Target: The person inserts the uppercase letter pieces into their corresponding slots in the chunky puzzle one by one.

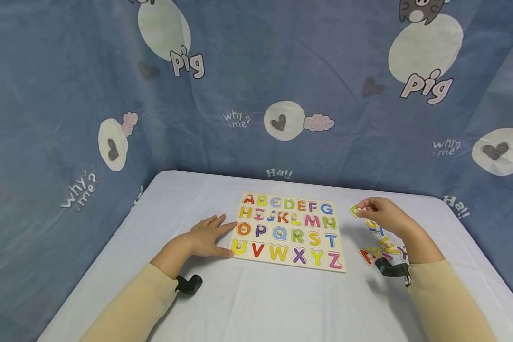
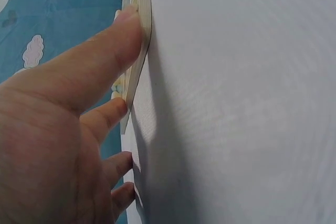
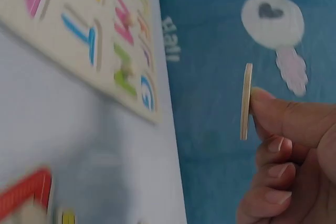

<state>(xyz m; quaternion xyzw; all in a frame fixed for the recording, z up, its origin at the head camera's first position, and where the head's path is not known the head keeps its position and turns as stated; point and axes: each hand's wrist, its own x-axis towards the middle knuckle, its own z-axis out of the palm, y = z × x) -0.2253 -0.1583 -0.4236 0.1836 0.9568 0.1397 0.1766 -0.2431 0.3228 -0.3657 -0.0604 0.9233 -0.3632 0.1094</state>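
A wooden alphabet puzzle board [image 1: 288,265] with colourful letters lies on the table. My left hand [image 1: 206,236] has its fingers spread at the board's left edge; thumb and index finger touch that edge, as the left wrist view also shows. My right hand [image 1: 382,212] is raised to the right of the board. Between thumb and fingers it pinches a green wooden letter piece [image 1: 353,211]. The right wrist view shows this letter piece [image 3: 245,102] edge-on; which letter it is, I cannot tell. Below that hand lie loose letter pieces, among them a red letter A [image 1: 367,257].
The loose pile also holds a blue letter piece [image 1: 376,230] and a yellow letter piece [image 1: 389,247], partly overlapping others. A white cloth covers the table [image 1: 282,304]. Behind it hangs a blue patterned curtain [image 1: 248,152]. Dark camera mounts sit on both wrists.
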